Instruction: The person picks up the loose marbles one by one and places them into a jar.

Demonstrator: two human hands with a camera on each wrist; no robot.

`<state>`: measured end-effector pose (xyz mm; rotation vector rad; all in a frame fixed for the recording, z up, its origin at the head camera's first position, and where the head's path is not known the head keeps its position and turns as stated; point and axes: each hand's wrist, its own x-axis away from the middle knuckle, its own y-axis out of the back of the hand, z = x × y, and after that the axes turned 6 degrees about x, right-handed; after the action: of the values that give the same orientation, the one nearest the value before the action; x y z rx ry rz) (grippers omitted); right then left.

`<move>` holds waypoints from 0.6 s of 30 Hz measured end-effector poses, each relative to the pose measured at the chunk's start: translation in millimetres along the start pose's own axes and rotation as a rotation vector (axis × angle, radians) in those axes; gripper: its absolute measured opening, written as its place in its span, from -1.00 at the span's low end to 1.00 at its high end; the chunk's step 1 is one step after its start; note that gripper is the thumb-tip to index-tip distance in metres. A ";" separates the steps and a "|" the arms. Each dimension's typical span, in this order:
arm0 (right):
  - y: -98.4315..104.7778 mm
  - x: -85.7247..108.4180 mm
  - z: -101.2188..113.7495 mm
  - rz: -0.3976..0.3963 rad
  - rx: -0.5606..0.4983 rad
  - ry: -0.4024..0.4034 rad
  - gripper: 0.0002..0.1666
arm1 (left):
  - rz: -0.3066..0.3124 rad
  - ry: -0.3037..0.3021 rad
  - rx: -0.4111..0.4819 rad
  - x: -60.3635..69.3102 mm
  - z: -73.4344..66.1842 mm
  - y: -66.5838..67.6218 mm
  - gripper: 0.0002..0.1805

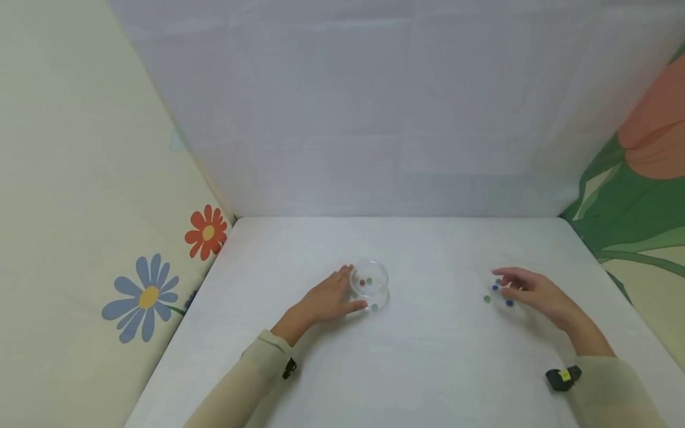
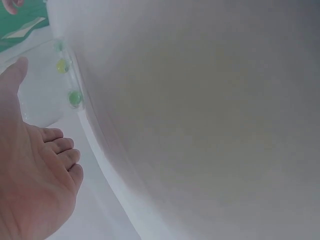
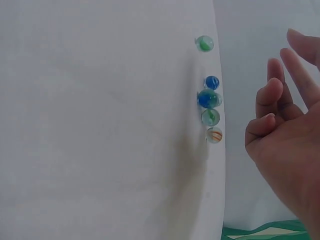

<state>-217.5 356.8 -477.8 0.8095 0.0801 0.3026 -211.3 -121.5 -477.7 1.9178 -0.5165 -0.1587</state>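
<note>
A clear round container (image 1: 369, 279) stands on the white table, with a few glass marbles in it. Reddish and green ones show from above, while the left wrist view has a green marble (image 2: 75, 98) and a yellow one (image 2: 62, 66) at its bottom. Beside its left side, my left hand (image 1: 329, 297) lies with relaxed fingers and the thumb reaching along the near side. My right hand (image 1: 535, 292) hovers over several loose marbles, thumb and forefinger apart, nothing seen between them. Among those are a blue marble (image 3: 212, 82), a green one (image 3: 205, 43) and an orange-striped one (image 3: 214, 135).
The white-covered table (image 1: 428, 368) reaches back to a white cloth backdrop (image 1: 401, 119). A wall with painted flowers (image 1: 148, 297) borders the left. On the right is a wall with large painted leaves (image 1: 642, 208).
</note>
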 end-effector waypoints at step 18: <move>17.6 12.7 -42.5 0.005 -0.021 -0.046 -0.33 | -0.013 0.014 0.013 -0.6 -2.3 -0.7 0.12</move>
<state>-217.4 401.7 -493.8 0.7957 0.0313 0.2892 -210.9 -119.1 -477.5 1.9344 -0.4968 -0.1511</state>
